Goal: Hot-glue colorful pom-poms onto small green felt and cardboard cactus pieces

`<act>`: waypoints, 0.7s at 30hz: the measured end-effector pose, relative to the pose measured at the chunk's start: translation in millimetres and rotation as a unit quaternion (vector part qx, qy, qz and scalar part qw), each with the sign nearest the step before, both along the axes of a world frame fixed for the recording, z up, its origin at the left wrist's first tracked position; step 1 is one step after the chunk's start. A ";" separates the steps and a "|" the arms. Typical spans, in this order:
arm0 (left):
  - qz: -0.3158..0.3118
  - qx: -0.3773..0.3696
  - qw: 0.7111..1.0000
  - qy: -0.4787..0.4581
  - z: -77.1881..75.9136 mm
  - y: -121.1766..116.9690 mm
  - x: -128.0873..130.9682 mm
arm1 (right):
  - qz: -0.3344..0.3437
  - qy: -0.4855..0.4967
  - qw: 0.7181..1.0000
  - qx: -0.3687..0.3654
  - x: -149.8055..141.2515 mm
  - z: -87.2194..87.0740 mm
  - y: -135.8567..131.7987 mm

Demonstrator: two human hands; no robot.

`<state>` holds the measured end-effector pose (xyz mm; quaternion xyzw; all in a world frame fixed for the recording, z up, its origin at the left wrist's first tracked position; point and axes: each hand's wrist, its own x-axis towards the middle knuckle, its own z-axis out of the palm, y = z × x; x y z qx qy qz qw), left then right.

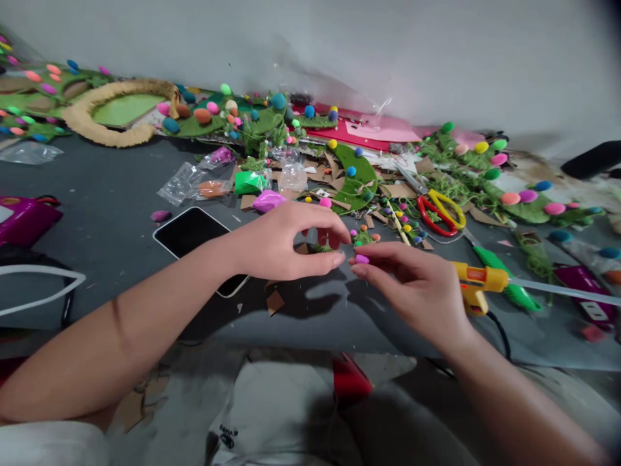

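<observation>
Over the middle of the table, my right hand (412, 278) pinches a small purple lump (361, 259), like soft clay, between thumb and fingers. Facing it from the left, my left hand (286, 243) has curved fingers with a gap between thumb and fingertips, and nothing shows in the gap. A black-screened phone (194, 233) lies partly hidden under my left wrist. Just behind my fingers is a bright purple clay packet (268, 201). Beyond my right hand rests a yellow glue gun (482, 278), a glue stick jutting from its back.
Red-and-yellow-handled scissors (439, 213) and a green-handled tool (507, 275) lie to the right. Behind are a green felt crescent (356, 175), cardboard scraps and leafy pieces with coloured balls. A tan ring (80, 120) leans at back left; a purple box (29, 217) sits far left.
</observation>
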<state>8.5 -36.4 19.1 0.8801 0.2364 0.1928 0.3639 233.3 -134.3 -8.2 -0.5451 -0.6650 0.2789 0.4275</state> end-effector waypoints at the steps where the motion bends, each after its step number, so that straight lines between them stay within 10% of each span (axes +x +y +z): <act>1: -0.002 -0.035 0.999 -0.005 -0.1 -2.4 2.5 | 0.002 -0.017 1.000 0.025 -0.8 -0.3 -0.3; 11: -0.009 -0.244 0.969 -0.034 -12.0 -5.1 12.9 | 0.041 -0.114 0.976 0.180 -8.3 2.1 8.9; 21: 0.095 -0.098 0.991 0.016 -2.8 23.5 -8.3 | 0.093 -0.151 0.982 0.071 3.9 3.5 12.5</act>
